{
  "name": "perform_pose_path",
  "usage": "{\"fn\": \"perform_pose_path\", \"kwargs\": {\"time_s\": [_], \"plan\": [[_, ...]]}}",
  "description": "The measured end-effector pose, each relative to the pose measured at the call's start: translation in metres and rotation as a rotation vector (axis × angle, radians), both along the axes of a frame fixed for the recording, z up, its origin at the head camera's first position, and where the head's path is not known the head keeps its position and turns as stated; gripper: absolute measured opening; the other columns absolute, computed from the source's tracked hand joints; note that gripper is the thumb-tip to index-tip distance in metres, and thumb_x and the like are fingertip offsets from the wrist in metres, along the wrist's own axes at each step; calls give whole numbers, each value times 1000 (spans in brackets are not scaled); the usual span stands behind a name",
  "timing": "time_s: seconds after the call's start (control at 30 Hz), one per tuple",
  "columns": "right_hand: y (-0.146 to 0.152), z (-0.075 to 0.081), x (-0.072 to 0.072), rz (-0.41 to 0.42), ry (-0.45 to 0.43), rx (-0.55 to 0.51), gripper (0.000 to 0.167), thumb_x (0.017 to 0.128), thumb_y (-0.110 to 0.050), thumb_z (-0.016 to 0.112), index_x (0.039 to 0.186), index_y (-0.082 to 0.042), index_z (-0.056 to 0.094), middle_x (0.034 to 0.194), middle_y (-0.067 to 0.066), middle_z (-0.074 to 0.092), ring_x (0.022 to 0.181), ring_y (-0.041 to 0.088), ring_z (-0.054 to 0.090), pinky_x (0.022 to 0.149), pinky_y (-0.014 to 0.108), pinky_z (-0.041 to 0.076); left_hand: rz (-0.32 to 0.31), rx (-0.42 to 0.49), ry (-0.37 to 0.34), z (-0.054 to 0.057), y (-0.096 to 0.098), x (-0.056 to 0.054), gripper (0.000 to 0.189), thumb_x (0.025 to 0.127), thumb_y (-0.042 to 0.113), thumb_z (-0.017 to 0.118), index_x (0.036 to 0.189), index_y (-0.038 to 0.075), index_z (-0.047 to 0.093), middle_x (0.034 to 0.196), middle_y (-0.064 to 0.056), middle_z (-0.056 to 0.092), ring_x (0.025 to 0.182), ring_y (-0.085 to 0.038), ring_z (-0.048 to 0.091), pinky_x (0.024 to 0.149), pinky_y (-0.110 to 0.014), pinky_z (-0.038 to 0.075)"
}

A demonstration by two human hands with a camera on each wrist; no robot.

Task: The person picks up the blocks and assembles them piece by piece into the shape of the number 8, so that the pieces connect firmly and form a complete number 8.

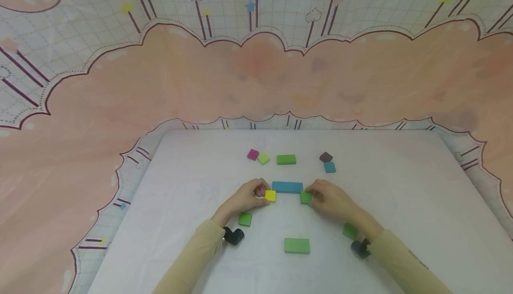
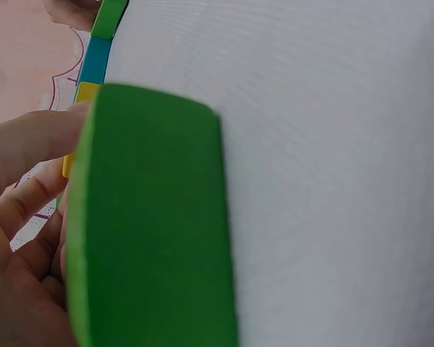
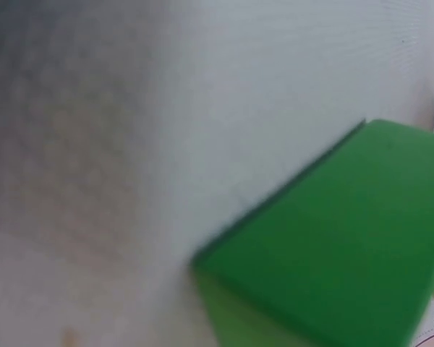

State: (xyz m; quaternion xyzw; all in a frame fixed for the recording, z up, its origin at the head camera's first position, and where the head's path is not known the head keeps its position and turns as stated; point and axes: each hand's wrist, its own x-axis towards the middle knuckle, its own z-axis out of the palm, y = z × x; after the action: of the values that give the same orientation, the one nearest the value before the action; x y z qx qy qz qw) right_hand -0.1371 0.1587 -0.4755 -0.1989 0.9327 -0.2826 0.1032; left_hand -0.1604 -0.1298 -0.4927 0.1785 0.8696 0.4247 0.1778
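My left hand (image 1: 250,194) pinches a small yellow block (image 1: 270,196) between thumb and fingers, right by the left end of a long blue block (image 1: 287,187). At that block's other end, my right hand (image 1: 330,199) pinches a small green block (image 1: 306,198). Below my left wrist lies another green block (image 1: 245,219), which looms large as a green block (image 2: 155,217) in the left wrist view. One more green block (image 1: 350,230) sits beside my right wrist, and a green block (image 3: 340,231) fills much of the right wrist view.
Nearer me on the white table (image 1: 180,151) lies a light green oblong block (image 1: 297,246). Toward the back are a magenta block (image 1: 253,154), a yellow-green block (image 1: 263,158), a green oblong block (image 1: 286,159), a brown block (image 1: 326,157) and a small blue block (image 1: 330,167).
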Motion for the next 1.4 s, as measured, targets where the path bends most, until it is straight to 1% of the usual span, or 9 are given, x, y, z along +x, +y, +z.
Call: {"fn": "perform_pose_path", "kwargs": {"time_s": [0.27,0.6,0.73,0.87,0.97,1.1,1.27,1.4], "plan": [[0,0,1,-6,-3,24,35,85,-19,70,119,-17,63,110,-3,63,106,16,57,96,42,49,0,8,1,0,1,0,26,81,11,75,103,11,62,85,-2,52,81,-14,46,72,-22,39],[-1,1,1,0,10,35,35,85,-19,70,119,-17,64,108,-4,63,103,14,57,94,41,50,-3,-1,-7,-1,0,0,31,80,12,76,108,10,62,88,-2,53,84,-14,46,75,-22,40],[-2,2,1,8,17,46,35,85,-19,70,119,-16,64,108,-3,62,102,14,56,94,40,50,-2,8,-23,-2,-3,0,36,80,14,76,113,10,61,91,-2,55,85,-14,48,77,-22,42],[-3,1,1,14,24,50,34,86,-19,69,119,-15,63,108,-3,62,102,14,56,94,39,50,2,41,-58,-2,-10,-2,38,83,18,74,117,11,59,97,-3,60,89,-14,53,81,-25,45],[-4,1,1,13,20,40,34,86,-19,69,119,-15,63,110,-2,62,104,15,56,95,40,49,18,68,-81,-2,-15,-2,38,84,20,72,119,11,59,101,-3,62,91,-15,56,84,-28,46],[-5,0,1,14,17,37,34,86,-20,69,119,-15,63,111,-2,62,105,15,56,96,40,49,53,70,-87,-1,-19,1,38,86,22,70,121,12,59,103,-2,64,92,-15,57,85,-29,47],[-4,-1,1,8,21,41,33,86,-19,69,119,-15,63,112,-1,61,107,16,56,97,42,48,105,40,-52,2,-22,7,37,86,21,70,121,12,60,106,-2,65,95,-14,60,85,-31,50],[-4,-3,1,11,30,42,33,86,-19,69,118,-15,63,109,-3,61,104,15,55,96,40,49,142,46,-17,4,-25,12,35,87,19,69,120,12,61,108,-3,67,97,-16,62,89,-35,51]]}}
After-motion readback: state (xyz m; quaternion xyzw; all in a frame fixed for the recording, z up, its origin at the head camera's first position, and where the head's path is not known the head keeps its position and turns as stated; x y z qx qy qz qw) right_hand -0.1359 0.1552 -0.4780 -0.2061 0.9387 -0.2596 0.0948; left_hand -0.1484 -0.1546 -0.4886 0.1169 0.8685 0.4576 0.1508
